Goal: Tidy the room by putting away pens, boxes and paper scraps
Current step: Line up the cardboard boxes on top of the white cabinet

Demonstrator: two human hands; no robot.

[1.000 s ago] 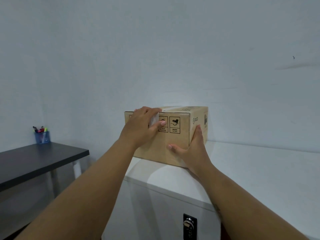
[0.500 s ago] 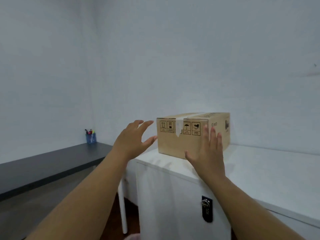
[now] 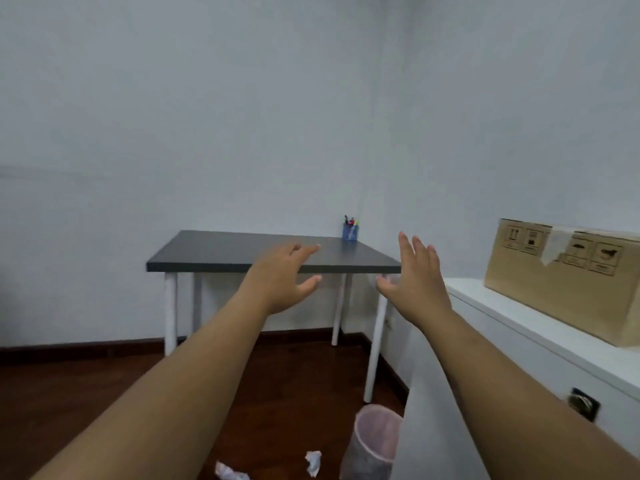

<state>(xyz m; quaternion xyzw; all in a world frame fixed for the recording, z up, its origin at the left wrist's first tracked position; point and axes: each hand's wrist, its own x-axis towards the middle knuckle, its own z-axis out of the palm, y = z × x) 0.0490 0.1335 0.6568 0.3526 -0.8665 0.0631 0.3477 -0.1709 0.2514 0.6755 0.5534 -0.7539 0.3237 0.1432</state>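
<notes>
A brown cardboard box with printed symbols and a strip of tape stands on the white cabinet at the right. My left hand and my right hand hover in mid-air, fingers spread, holding nothing, well left of the box. A blue pen holder with several pens stands at the far right corner of the dark table. Two crumpled paper scraps lie on the wooden floor near the bottom edge.
A pink mesh waste bin stands on the floor beside the cabinet, right of the scraps. The cabinet front has a lock. The table has white legs and stands against the white walls.
Both hands let go of the box and pulled away from it. My view swung left, so the box now sits at the right edge and the table and floor show.
</notes>
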